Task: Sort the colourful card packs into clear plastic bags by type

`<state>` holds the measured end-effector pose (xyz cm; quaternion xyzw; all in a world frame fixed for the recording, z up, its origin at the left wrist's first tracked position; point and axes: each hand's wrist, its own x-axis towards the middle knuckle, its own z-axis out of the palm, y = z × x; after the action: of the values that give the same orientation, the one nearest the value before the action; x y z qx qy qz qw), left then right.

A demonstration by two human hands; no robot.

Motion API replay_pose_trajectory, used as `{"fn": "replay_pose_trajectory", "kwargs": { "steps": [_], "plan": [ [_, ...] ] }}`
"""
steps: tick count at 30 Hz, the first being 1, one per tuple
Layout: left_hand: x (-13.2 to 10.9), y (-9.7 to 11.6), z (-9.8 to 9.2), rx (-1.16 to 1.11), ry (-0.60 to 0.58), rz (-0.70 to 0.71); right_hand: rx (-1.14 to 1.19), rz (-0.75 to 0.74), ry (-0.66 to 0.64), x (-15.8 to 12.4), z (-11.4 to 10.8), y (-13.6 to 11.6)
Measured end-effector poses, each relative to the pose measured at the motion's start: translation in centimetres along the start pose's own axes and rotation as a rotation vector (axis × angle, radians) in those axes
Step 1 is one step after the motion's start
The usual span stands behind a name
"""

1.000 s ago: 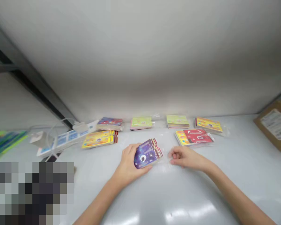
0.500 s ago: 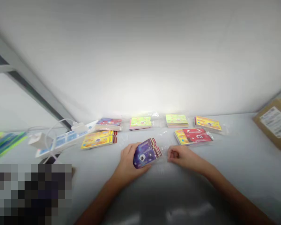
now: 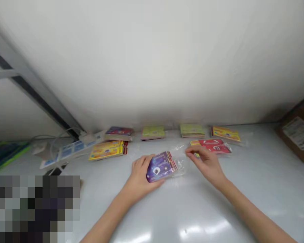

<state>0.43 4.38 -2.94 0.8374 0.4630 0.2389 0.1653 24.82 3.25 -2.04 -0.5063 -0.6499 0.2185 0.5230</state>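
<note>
My left hand (image 3: 142, 175) is wrapped round the left end of a purple card stack (image 3: 160, 167) in a clear plastic bag. The bag's loose end (image 3: 181, 167) points right, toward my right hand (image 3: 204, 162). The thumb and fingertips of that hand are pinched together just off the bag; whether anything thin is between them is too small to tell. Behind it lies a bagged red and yellow stack (image 3: 215, 146), partly covered by the fingers.
Along the wall lie a dark red and blue stack (image 3: 119, 132), two green stacks (image 3: 153, 132) (image 3: 192, 130) and a yellow one (image 3: 226, 133). Another yellow stack (image 3: 107, 150) is beside a power strip (image 3: 73, 150). A cardboard box (image 3: 300, 135) stands at the right.
My right hand has moved up and slightly right, away from the bag's loose end, and its fingers have straightened somewhat. My left hand still holds the purple stack in nearly the same place.
</note>
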Motion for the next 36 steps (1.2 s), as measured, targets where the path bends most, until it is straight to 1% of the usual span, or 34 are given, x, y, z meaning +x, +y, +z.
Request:
{"fn": "replay_pose_trajectory", "kwargs": {
  "steps": [4, 9, 14, 16, 20, 24, 25, 28, 30, 32, 34, 36],
  "plan": [
    [0.0, 0.2, -0.1, 0.002, -0.024, -0.006, -0.081, -0.017, -0.03, -0.3, 0.1, -0.8],
    [0.0, 0.3, -0.2, 0.004, -0.036, -0.018, -0.09, 0.007, -0.033, -0.3, 0.1, -0.8],
    [0.0, 0.3, -0.2, 0.01, -0.035, -0.016, -0.077, 0.021, -0.096, -0.3, 0.2, -0.7],
    [0.0, 0.3, -0.2, 0.011, -0.039, -0.027, -0.072, 0.044, -0.099, -0.3, 0.1, -0.7],
    [-0.1, 0.4, -0.3, 0.004, -0.025, -0.031, -0.082, 0.119, -0.056, 0.0, -0.1, -0.2],
    [-0.1, 0.4, -0.2, 0.004, -0.011, -0.029, -0.105, 0.219, -0.168, 0.3, -0.3, 0.7],
    [-0.1, 0.4, -0.2, 0.006, -0.008, -0.029, -0.095, 0.233, -0.172, 0.4, -0.3, 0.9],
    [-0.1, 0.2, 0.0, 0.013, -0.003, -0.03, -0.063, 0.263, -0.088, 0.5, -0.5, 1.3],
    [-0.2, 0.2, 0.0, 0.016, 0.0, -0.03, -0.071, 0.275, -0.078, 0.6, -0.7, 1.5],
    [-0.2, 0.1, 0.0, 0.016, 0.004, -0.026, -0.08, 0.272, -0.14, 0.6, -0.7, 1.4],
    [-0.2, 0.1, 0.0, 0.013, 0.007, -0.023, -0.104, 0.244, -0.279, 0.5, -0.7, 1.1],
    [-0.1, 0.2, 0.0, 0.01, 0.009, -0.022, -0.132, 0.206, -0.455, 0.3, -0.5, 0.8]
  ]
}}
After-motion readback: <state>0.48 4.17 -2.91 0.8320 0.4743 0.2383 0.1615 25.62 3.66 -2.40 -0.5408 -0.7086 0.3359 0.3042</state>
